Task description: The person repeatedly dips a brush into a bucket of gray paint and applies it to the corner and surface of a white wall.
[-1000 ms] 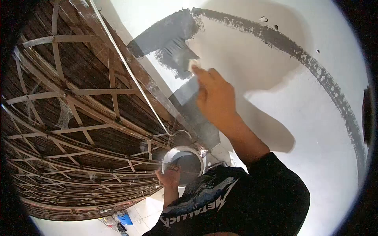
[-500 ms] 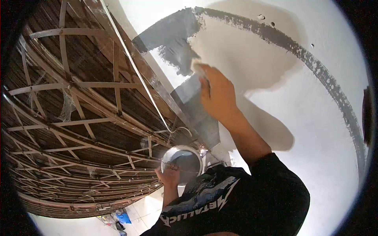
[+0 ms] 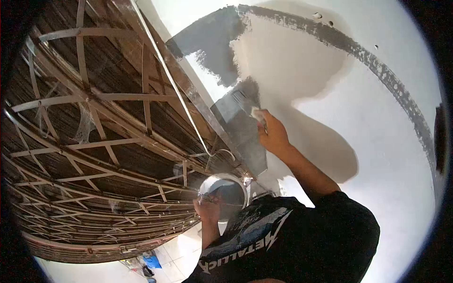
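My right hand [image 3: 274,134] is closed round a paintbrush [image 3: 255,112], its bristles against the grey painted patch on the wall. Grey paint [image 3: 212,35] covers an area higher up and runs on as a curved band. Between the grey areas lies a white strip [image 3: 207,70]. Low in the view, my left hand [image 3: 207,208] grips the rim of a white bucket [image 3: 245,192] with grey paint inside. The fingers on the bucket are partly in shadow.
A brown folding metal lattice [image 3: 94,141] fills the left side. A thin white pipe or cable [image 3: 174,85] runs along its edge. On the tiled floor [image 3: 177,259] lies a blue bag [image 3: 152,260] beside other small items. Small marks dot the upper wall.
My right hand and the brush have moved down and slightly right along the wall. More grey now shows where the brush is. My left hand still holds the bucket.
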Motion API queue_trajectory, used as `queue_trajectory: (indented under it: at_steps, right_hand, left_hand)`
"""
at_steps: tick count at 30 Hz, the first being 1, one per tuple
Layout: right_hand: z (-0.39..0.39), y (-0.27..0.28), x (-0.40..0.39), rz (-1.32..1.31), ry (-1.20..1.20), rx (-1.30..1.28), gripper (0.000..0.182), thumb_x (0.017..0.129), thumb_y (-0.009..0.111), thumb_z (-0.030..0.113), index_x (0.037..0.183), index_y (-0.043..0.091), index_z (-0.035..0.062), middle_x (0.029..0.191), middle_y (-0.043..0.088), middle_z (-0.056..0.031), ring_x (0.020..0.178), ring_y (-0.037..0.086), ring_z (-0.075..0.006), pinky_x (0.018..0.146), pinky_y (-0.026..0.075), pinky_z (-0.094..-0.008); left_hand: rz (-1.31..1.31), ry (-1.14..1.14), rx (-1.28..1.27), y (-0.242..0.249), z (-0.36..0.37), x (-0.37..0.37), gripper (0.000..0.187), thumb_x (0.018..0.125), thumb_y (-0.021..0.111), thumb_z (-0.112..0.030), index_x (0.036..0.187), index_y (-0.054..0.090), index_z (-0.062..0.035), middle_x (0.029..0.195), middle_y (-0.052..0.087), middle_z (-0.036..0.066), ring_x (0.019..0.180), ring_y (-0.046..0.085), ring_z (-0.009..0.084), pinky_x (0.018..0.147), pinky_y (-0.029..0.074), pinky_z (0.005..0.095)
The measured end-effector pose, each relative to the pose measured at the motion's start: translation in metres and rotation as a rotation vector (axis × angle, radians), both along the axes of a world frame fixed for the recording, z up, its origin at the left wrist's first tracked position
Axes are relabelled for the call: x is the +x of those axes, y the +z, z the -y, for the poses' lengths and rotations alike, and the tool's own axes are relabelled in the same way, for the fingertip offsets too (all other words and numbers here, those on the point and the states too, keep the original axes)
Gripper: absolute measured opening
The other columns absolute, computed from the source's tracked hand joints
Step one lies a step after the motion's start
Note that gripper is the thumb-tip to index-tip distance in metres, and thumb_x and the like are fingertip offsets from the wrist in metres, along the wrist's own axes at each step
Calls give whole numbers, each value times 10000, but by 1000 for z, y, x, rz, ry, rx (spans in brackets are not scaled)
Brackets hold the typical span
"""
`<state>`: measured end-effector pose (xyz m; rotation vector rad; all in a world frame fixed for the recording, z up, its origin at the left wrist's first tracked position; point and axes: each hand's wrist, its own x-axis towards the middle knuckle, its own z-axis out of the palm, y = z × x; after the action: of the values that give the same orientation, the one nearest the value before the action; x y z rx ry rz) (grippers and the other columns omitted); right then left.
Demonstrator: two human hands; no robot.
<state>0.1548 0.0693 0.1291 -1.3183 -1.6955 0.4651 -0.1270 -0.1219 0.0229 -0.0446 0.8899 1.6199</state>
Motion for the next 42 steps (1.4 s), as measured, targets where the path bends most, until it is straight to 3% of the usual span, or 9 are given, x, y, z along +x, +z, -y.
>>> queue_trajectory:
  at_steps: [4, 7, 13, 20, 24, 28, 31, 34, 42]
  right_hand:
    - [40, -19, 9, 2, 98, -332, 455, 816, 597, 135, 1238, 466, 24, 1018, 617, -246, 968, 595, -403, 849, 476, -482]
    - [52, -89, 11, 236, -3, -261, 361, 755, 668, 117, 1088, 561, 26, 813, 644, -214, 752, 637, -391, 680, 498, -429]
    - [59, -98, -5, 431, 327, -373, 271, 736, 724, 229, 807, 653, -23, 735, 633, -222, 730, 640, -382, 666, 499, -415]
    - [65, -100, -56, 374, 599, -529, 356, 865, 619, 316, 881, 621, -40, 804, 634, -252, 770, 615, -446, 691, 484, -462]
    - [64, -156, -80, 227, 775, -365, 463, 883, 609, 381, 970, 580, -73, 920, 594, -295, 869, 595, -430, 787, 461, -478]
    - [64, -207, -113, 213, 744, 21, 338, 857, 690, 250, 952, 591, -59, 945, 619, -191, 822, 605, -306, 686, 473, -382]
    - [70, -228, -128, 126, 698, -183, 365, 832, 730, 250, 987, 586, -47, 918, 633, -145, 817, 611, -232, 696, 479, -353]
    - [74, -231, -142, -295, 687, -909, 482, 809, 743, 296, 1080, 542, -48, 978, 573, -148, 952, 572, -260, 818, 444, -397]
    - [80, -227, -169, -363, 595, -1299, 358, 719, 811, 136, 976, 601, 2, 880, 636, -84, 787, 622, -191, 692, 493, -329]
  left_hand:
    - [52, 71, -44, 3, 0, -3, 299, 809, 565, -339, 886, 490, -61, 770, 463, 89, 703, 437, 262, 807, 358, 456]
    - [-25, -8, -103, -12, -1, -25, 354, 838, 542, -396, 960, 488, -67, 784, 452, 87, 713, 434, 251, 825, 370, 464]
    - [-248, -80, -60, 2, 5, -28, 614, 844, 476, -572, 1168, 452, -51, 867, 525, 87, 800, 535, 234, 818, 430, 455]
    - [-251, -48, -127, 36, -3, -34, 417, 820, 503, -484, 919, 507, -80, 714, 442, 37, 635, 453, 192, 723, 432, 386]
    - [-227, -47, -166, 49, 0, -33, 404, 831, 502, -463, 949, 507, -77, 760, 411, 39, 625, 415, 178, 711, 427, 367]
    - [-267, -39, -150, 61, 9, -31, 376, 850, 497, -427, 973, 502, -72, 756, 405, 34, 620, 410, 164, 667, 437, 355]
    - [-269, -55, -172, 60, 17, -37, 348, 863, 493, -397, 982, 505, -71, 750, 401, 27, 591, 402, 155, 643, 442, 341]
    - [-282, -78, -233, 60, 27, -45, 323, 869, 496, -372, 983, 512, -70, 732, 397, 18, 567, 400, 150, 620, 443, 328]
    - [-331, 32, -361, 67, 46, -57, 192, 848, 557, -264, 855, 540, -73, 625, 388, -17, 490, 389, 113, 428, 346, 265]
